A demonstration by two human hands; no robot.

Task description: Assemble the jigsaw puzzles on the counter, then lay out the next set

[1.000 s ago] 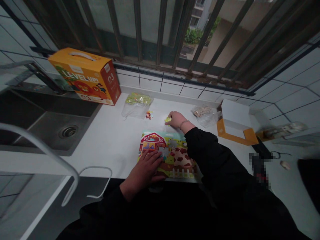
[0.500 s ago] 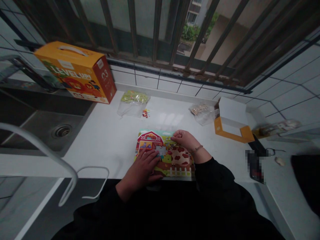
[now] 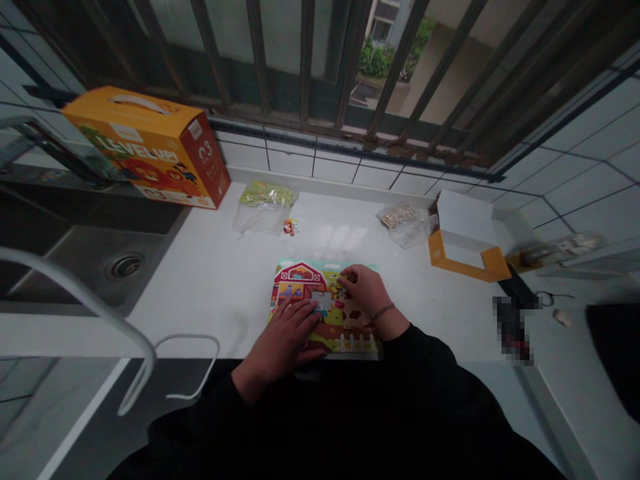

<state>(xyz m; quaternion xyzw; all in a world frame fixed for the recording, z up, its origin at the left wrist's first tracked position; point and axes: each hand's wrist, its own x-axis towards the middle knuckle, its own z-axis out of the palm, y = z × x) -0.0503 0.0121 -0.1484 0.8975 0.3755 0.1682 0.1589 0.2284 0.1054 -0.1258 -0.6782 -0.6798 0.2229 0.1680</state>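
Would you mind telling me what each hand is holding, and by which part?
The left hand lies flat on the farm jigsaw puzzle, holding nothing. The right hand rests its fingertips on it; whether they pinch a piece is unclear.

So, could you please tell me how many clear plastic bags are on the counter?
2: a bag of green pieces behind the puzzle, and a bag of pale pieces beside the white box. More may be hidden.

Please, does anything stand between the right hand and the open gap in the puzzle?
No, nothing raised stands between the right hand and the gap; only the flat puzzle lies there. The left hand rests on the gap's other side.
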